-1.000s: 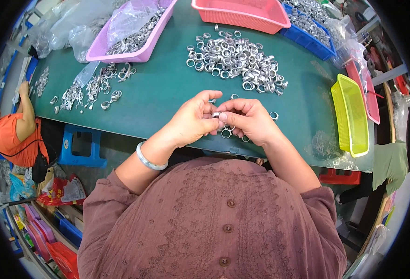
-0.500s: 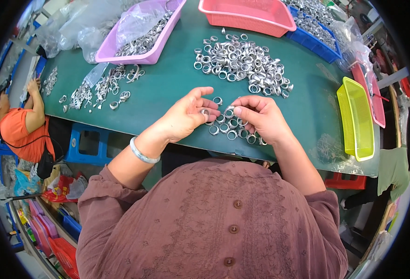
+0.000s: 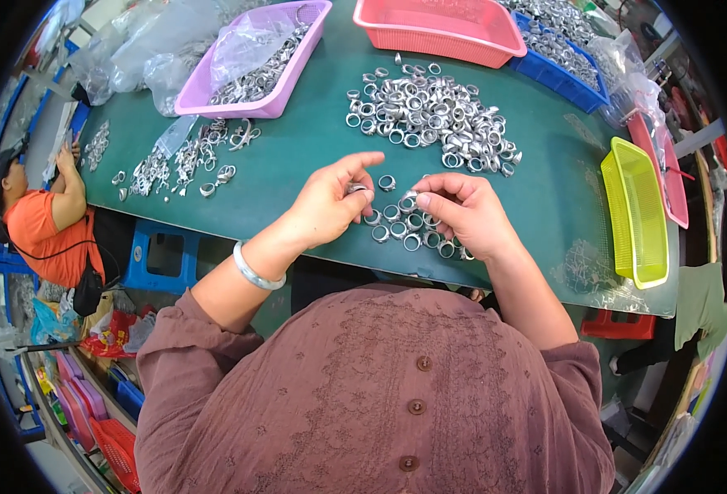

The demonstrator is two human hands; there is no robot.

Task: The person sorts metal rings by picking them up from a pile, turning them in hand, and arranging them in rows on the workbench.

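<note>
My left hand (image 3: 324, 206) is closed with a silver ring (image 3: 356, 188) between thumb and fingers, its index finger reaching out to the right. Thumb and forefinger of my right hand (image 3: 472, 216) pinch another silver ring (image 3: 409, 200), just above a small group of rings (image 3: 413, 242) near the table's front edge. One single ring (image 3: 387, 183) lies between my hands. Farther back is a large heap of silver rings (image 3: 429, 111) on the green table (image 3: 297, 140). My right fingers partly hide some of the near rings.
A purple basket (image 3: 252, 109) with metal pieces and a plastic bag stands at the back left, a pink basket (image 3: 441, 45) behind the heap. Blue (image 3: 573, 97) and yellow-green (image 3: 627, 210) baskets are at right. Loose silver pieces (image 3: 151, 170) lie left. A person in orange (image 3: 46, 226) works beyond.
My left fingers have curled in and drawn the ring slightly left and up, away from the near group. My right hand keeps its pinch almost in place.
</note>
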